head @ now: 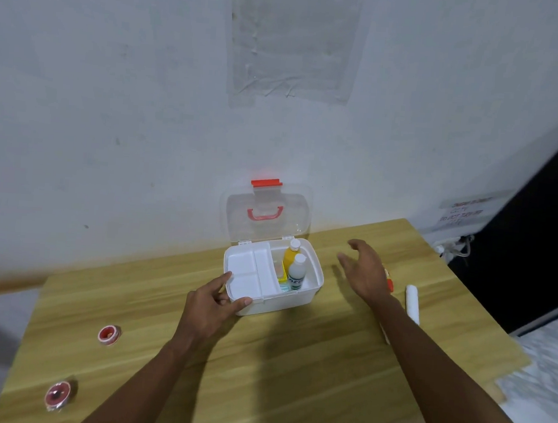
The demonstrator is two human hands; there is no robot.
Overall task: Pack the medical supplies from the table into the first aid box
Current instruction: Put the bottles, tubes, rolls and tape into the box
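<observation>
The white first aid box (311, 292) stands open at the back of the wooden table (259, 360), its clear lid with red handle leaning on the wall. Inside, a white divided tray (249, 272) fills the left half; a yellow bottle (290, 257) and a white bottle (297, 273) stand upright on the right. My left hand (212, 304) grips the box's front-left corner. To the right of the box my right hand (365, 270) hovers open above the table. A white gauze roll (412, 303) and a small orange item (389, 283) lie just past that hand. Two red-and-white tape rolls (109, 335) (58, 392) lie far left.
A white wall rises directly behind the box. The table's right edge borders a pale bed surface (541, 382). A white power strip (448, 246) sits on the wall at the back right, beside a dark panel.
</observation>
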